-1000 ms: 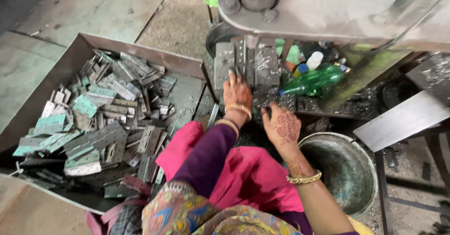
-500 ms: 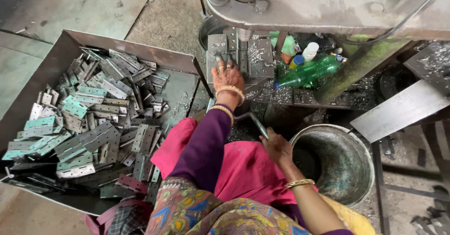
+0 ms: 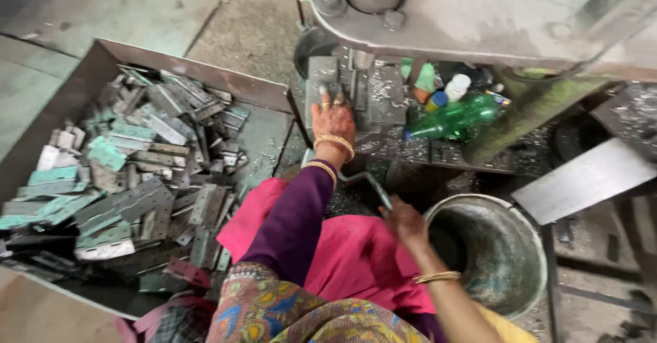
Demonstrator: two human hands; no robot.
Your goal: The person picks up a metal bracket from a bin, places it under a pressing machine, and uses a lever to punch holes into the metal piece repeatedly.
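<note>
Metal plate (image 3: 327,83) under left hand (image 3: 333,117) fingertips; right hand (image 3: 404,221) by pail (image 3: 527,247)

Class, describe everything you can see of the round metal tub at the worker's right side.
The metal tub is a round, deep vessel of dull grey metal with a rolled rim, standing upright on the floor at lower right. Its inner wall looks scratched and stained, with greenish patches; the bottom is dark, and what lies in it cannot be made out. The right hand is at its left rim, holding a thin metal strip; whether the hand touches the rim is unclear. A flat grey metal plate slants just above it.
</note>
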